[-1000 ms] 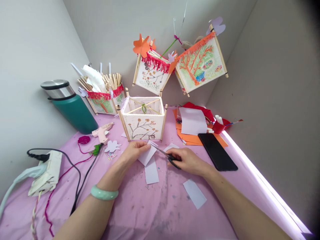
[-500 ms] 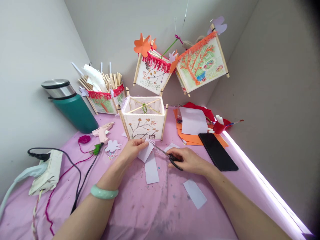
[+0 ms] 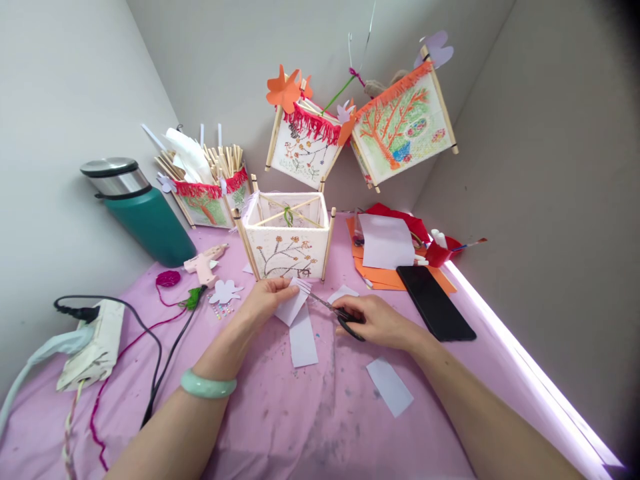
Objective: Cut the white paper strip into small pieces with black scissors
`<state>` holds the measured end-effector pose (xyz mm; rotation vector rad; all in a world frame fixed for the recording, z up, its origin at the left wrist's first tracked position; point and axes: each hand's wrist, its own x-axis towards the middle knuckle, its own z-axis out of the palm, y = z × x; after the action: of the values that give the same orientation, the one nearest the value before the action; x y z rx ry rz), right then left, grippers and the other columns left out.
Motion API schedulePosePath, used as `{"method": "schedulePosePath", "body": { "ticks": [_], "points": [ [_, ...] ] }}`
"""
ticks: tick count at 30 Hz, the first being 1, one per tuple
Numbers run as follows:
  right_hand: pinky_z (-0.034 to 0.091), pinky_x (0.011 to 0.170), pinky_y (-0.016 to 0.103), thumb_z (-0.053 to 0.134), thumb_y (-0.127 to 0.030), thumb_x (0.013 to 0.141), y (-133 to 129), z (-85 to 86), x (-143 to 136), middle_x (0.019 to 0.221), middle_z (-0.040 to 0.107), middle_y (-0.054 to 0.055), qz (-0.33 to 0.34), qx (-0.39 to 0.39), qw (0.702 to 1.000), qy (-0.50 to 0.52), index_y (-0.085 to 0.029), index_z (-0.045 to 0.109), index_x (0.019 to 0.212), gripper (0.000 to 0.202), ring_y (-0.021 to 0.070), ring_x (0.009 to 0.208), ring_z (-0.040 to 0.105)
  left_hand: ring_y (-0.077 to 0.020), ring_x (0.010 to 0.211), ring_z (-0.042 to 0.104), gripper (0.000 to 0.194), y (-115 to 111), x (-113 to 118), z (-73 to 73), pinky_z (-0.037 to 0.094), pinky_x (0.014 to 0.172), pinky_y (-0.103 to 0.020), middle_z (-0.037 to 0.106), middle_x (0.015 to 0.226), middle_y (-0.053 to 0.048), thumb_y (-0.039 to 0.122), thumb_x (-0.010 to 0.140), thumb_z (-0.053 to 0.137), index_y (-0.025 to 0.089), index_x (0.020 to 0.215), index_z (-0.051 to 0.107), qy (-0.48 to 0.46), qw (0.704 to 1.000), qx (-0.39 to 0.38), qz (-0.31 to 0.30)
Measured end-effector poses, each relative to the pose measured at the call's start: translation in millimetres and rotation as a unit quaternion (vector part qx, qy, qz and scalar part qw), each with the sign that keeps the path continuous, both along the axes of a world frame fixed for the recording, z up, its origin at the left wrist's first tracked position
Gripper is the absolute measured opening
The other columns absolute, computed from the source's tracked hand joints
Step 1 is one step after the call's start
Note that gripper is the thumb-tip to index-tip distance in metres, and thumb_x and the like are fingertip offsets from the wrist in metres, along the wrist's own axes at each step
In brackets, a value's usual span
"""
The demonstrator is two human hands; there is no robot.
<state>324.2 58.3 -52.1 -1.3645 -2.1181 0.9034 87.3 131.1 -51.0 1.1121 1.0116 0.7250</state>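
Pinched in my left hand is a pale lilac piece of paper; thin slits show along its edge. My right hand grips black-handled scissors, whose blades point left and meet the paper's edge. Under the held piece lies a paper strip, and another paper strip rests to the right, nearer me. A further scrap lies behind the scissors. Just beyond my hands stands a white box lantern with wooden corner sticks and a drawn flowering branch.
Left are a pink glue gun, a flower cut-out, a green bottle and a power strip with cords. A phone and orange paper lie right. Decorated lanterns hang behind; a stick-filled box stands back left.
Both hands stay almost in place. The scissors' blades have shifted very slightly at the paper's edge, where the slits show a little more clearly.
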Motion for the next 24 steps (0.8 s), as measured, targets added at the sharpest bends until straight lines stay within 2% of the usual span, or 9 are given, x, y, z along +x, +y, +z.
{"method": "schedulePosePath", "body": {
  "ticks": [24],
  "points": [
    [0.036,0.06,0.021,0.063,-0.032,0.086,2.0,-6.1,1.0,0.073,0.058,-0.003,-0.001,0.021,1.0,-0.006,-0.022,0.066,0.103,0.02,0.0107,0.063,0.048,-0.0148,0.056,0.058,0.03,-1.4,1.8,-1.4,0.039,0.056,-0.026,0.067,0.065,-0.008,0.039,0.062,0.081,0.012,0.07,0.069,0.014,1.0,0.004,0.0]
  ]
}}
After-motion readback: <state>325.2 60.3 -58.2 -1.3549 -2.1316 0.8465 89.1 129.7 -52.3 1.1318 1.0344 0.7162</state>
